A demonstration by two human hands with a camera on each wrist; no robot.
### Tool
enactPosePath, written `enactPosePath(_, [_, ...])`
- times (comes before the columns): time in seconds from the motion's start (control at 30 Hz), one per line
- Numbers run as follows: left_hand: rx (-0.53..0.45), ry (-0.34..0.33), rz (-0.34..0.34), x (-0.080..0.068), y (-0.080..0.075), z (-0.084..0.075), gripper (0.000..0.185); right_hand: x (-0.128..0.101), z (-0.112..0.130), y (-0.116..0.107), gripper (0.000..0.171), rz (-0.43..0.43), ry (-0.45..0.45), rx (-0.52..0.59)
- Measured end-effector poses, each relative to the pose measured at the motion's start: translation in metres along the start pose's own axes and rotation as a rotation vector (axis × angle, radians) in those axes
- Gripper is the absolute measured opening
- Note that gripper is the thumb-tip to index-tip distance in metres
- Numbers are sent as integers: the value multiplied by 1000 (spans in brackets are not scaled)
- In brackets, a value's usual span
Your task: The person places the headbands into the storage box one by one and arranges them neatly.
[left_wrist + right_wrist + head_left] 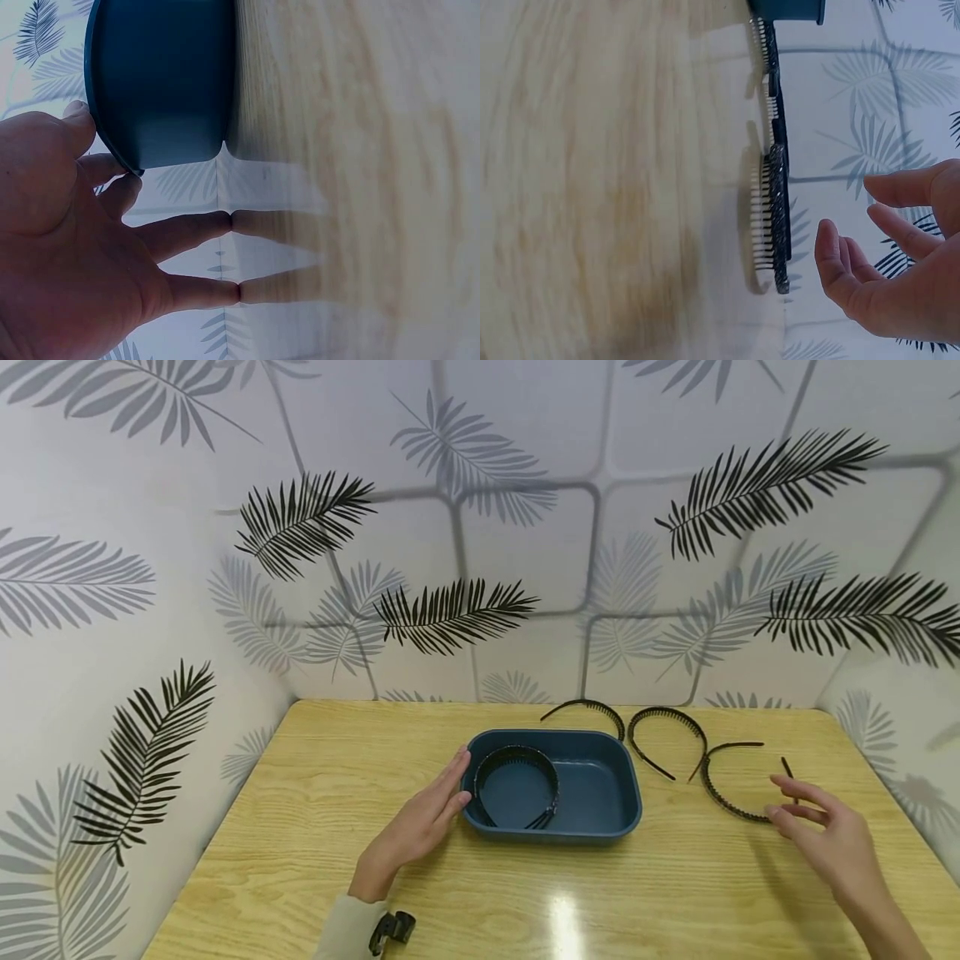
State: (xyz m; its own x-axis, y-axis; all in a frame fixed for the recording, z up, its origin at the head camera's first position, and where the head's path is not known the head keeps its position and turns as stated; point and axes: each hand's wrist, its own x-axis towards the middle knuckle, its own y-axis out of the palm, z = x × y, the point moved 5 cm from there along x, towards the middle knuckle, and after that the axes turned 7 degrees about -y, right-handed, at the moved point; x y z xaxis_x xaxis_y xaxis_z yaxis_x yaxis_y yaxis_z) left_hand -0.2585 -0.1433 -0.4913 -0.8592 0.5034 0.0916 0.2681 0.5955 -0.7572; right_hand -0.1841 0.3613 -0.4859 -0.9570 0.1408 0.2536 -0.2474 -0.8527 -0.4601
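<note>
A dark blue rectangular bin [600,837] stands mid-table. My left hand [420,822] rests against its left end, with thumb and fingertips at the rim; in the left wrist view two straight fingers [187,234] reach down to the tabletop. Inside the bin's left half lies at least one black toothed headband [517,749]; the ends overlap, so I cannot tell how many. Above the nearest right-hand headband [723,802] hovers my right hand [828,835], thumb and fingers parted around a gap. In the right wrist view that headband [778,217] sits apart from the fingertips.
Two more black headbands lie behind and right of the bin: one at its back edge [596,704], another beside its right corner [667,710]. The light wooden table [315,827] meets a leaf-patterned wall [525,660] at the back.
</note>
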Motion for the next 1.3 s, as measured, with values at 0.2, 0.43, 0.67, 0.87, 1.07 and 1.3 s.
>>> enactPosePath(0.2, [3, 4, -1, 2, 1, -1, 60, 4, -18, -10, 43, 20, 97, -95])
enactPosePath(0.43, [1, 8, -1, 3, 1, -1, 60, 11, -37, -13, 56, 64, 167, -70])
enactPosePath(0.67, [11, -18, -18, -3, -4, 5, 60, 20, -45, -2, 49, 97, 175, 35])
enactPosePath(0.87, [3, -8, -27, -6, -9, 3, 60, 28, -44, 3, 55, 125, 170, -23])
enactPosePath(1.07, [-9, -8, -17, -4, -8, 0, 60, 33, -48, -2, 57, 144, 196, -76])
enactPosePath(1.3, [-5, -19, 6, -1, -2, 0, 60, 29, -50, -7, 56, 136, 224, -101])
